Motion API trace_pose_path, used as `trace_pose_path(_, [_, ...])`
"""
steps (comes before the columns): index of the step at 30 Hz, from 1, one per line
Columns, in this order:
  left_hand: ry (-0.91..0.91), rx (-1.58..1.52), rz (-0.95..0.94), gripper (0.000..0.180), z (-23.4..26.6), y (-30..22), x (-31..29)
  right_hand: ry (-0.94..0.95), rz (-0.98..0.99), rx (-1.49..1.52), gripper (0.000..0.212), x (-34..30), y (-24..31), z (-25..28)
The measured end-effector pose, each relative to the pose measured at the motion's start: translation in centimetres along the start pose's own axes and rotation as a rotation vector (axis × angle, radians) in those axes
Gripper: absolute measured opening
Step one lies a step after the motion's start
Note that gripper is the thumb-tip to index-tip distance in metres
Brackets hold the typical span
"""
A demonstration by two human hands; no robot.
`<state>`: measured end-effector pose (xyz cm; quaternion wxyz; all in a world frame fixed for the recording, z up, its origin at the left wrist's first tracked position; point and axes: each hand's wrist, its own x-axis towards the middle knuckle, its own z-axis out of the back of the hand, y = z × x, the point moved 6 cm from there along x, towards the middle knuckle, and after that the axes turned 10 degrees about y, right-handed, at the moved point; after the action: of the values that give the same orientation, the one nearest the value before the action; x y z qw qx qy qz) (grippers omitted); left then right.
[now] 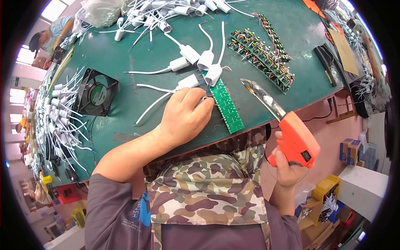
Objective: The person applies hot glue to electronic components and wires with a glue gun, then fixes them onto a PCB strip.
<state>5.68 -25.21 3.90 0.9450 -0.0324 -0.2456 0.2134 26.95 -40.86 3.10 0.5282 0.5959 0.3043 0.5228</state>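
Observation:
My left hand (185, 114) is closed in a pinch at the left edge of a green circuit board strip (228, 109). A bit of white wire (204, 98) shows at its fingertips. At the strip's far end stand several white cylindrical sockets, one white socket (213, 75) resting over the board, their white cables ending in bare coloured leads. Another white socket (188, 82) lies just beyond my left knuckles. My right hand (287, 168) grips an orange soldering gun (296, 139) by its handle. The gun's tip points up and left, apart from the board.
A black fan (96, 92) stands at the left, near a pile of white sockets (60, 112). More white sockets (166, 12) are heaped at the back. Populated circuit boards (264, 58) lie to the right on the green table (143, 43). A person (54, 35) sits at far left.

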Motion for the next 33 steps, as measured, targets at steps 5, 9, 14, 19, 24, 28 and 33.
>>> trace_pose_path(5, [0.032, -0.008, 0.019, 0.028, -0.8, -0.1, -0.3, 0.002, 0.009, -0.008, 0.042, -0.4, -0.6, 0.0])
trace_pose_path(9, [0.027, -0.037, 0.008, 0.03, -0.5, -0.3, -0.1, 0.043, -0.039, 0.067, 0.037, -0.5, -0.7, -0.1])
trace_pose_path(14, [0.062, -0.04, 0.009, 0.03, -0.7, -0.3, 0.0, 0.059, -0.108, 0.084, 0.035, -0.7, -1.3, -0.1])
trace_pose_path(19, [0.078, 0.011, -0.013, 0.021, -0.9, -0.5, -0.1, 0.154, -0.046, -0.035, 0.039, -1.0, -2.0, -0.2])
trace_pose_path(24, [0.126, 0.015, -0.009, 0.025, -0.9, -0.5, -0.2, 0.269, -0.043, -0.098, 0.038, -1.5, -2.4, -0.4])
trace_pose_path(28, [0.123, 0.018, -0.029, 0.025, -1.0, -0.6, -0.2, 0.314, 0.009, -0.07, 0.04, -1.7, -2.8, -0.9])
trace_pose_path(33, [0.148, 0.018, -0.023, 0.025, -0.9, -0.6, -0.4, 0.339, -0.054, -0.055, 0.043, -1.7, -3.1, -1.1])
